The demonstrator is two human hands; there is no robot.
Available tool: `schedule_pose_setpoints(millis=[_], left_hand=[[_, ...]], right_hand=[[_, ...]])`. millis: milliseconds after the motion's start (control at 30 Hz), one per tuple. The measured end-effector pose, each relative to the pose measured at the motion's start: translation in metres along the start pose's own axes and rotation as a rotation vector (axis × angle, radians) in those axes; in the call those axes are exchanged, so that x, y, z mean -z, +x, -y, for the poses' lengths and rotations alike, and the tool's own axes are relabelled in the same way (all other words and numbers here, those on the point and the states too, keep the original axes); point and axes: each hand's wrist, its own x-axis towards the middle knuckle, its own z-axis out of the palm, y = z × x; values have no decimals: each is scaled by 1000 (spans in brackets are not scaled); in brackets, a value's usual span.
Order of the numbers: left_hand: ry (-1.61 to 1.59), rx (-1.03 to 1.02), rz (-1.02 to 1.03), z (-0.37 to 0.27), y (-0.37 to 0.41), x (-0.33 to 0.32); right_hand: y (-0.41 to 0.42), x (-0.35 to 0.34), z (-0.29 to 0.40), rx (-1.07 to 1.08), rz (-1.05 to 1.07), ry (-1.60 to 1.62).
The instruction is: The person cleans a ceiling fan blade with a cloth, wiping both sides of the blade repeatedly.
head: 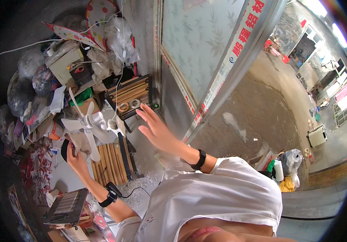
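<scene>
My left hand (77, 161) grips a bunched brown cloth (82, 143), close against a blade of a white electric fan (86, 122). A black rounded object (64, 150) sits at the outer side of the same hand; what it is cannot be made out. The fan's several blades are bare, with no guard around them. Its white motor body (112, 124) points to the right over a wooden-slatted surface (108, 165). My right hand (156, 133) is raised in the air to the right of the fan, fingers apart and holding nothing.
Behind the fan, a slatted stool (135, 93) carries tape rolls (123, 106). Plastic bags (44, 80) and boxes are heaped at the left. A white cord (119, 87) hangs down near the fan. A framed glass door (202, 39) stands ahead to the right. White shreds (140, 184) litter the floor.
</scene>
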Motion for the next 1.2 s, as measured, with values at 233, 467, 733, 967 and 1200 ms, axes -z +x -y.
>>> schedule_pose_setpoints(millis=[233,467,733,967,1200], left_hand=[[17,-34,-20,0,-4,5],[-55,128,-153,-15,-2,9],[-220,219,-367,-29,8,5],[-150,101,-231,-59,38,-6],[-310,281,-154,-41,52,-24]], right_hand=[[3,-12,1,-2,39,-43],[28,-44,-11,50,143,16],[104,-137,-14,88,424,322],[166,-186,-13,347,645,414],[184,-188,-26,394,756,489]])
